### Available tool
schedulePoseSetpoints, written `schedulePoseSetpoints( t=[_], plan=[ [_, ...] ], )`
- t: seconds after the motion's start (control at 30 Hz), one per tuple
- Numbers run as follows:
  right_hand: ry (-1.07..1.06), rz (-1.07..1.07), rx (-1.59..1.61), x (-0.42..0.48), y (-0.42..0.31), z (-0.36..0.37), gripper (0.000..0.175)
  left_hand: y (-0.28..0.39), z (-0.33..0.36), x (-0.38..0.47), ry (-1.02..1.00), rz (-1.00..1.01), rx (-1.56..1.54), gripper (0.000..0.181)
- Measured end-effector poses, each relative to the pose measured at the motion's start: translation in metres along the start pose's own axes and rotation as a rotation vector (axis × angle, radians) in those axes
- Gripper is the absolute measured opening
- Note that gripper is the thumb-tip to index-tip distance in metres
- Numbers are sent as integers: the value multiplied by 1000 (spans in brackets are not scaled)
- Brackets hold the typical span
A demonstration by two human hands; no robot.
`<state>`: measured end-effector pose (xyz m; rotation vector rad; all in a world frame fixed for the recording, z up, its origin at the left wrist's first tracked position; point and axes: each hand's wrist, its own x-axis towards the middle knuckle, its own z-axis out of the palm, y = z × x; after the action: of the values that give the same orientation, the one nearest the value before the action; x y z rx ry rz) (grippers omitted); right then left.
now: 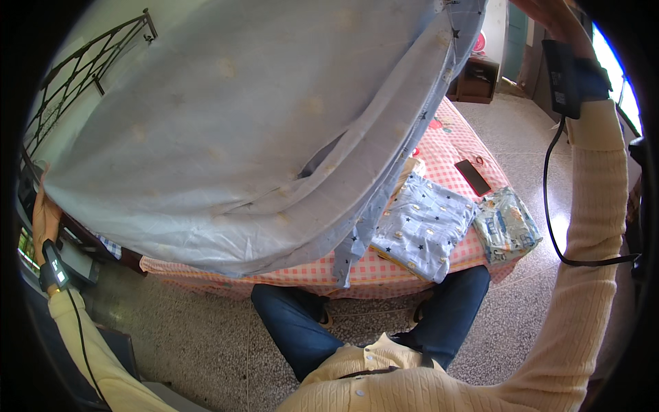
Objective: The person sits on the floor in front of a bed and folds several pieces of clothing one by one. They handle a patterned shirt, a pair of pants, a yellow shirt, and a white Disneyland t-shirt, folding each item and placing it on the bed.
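A large light-blue cloth (247,118), like a bed sheet or cover, is spread in the air before me and fills the upper left of the view. A slit-like opening shows near its lower right. At the far left, my left hand (47,208) grips the cloth's edge. My right hand (543,13) is raised at the top right; its fingers run past the top of the picture, so what they hold is hidden. Below the cloth, a folded blue fabric (430,221) with stars lies on the bed (304,270) beside a packed patterned bundle (507,224).
The bed wears a pink checked sheet, with a dark phone (472,177) near its right edge. A metal railing (98,56) stands at the upper left. A brown wooden cabinet (476,80) is beyond the bed. A black cable (551,206) hangs by my right sleeve.
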<state>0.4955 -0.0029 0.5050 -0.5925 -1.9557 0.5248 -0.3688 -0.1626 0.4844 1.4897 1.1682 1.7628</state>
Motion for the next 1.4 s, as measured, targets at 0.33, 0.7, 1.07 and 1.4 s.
schedulePoseSetpoints(
  t=[0.33,0.7,1.07,1.4],
  plan=[
    [109,-52,-160,5,-10,-11,31,-40,93,-31,-434,-495,471,45],
    [173,52,-197,7,-20,-12,33,-12,22,-33,-212,-261,414,50],
    [289,37,-377,15,-5,-1,32,-11,-23,-19,201,-5,297,54],
    [-64,94,-574,109,168,41,35,-122,39,34,292,-191,194,30]
  ],
)
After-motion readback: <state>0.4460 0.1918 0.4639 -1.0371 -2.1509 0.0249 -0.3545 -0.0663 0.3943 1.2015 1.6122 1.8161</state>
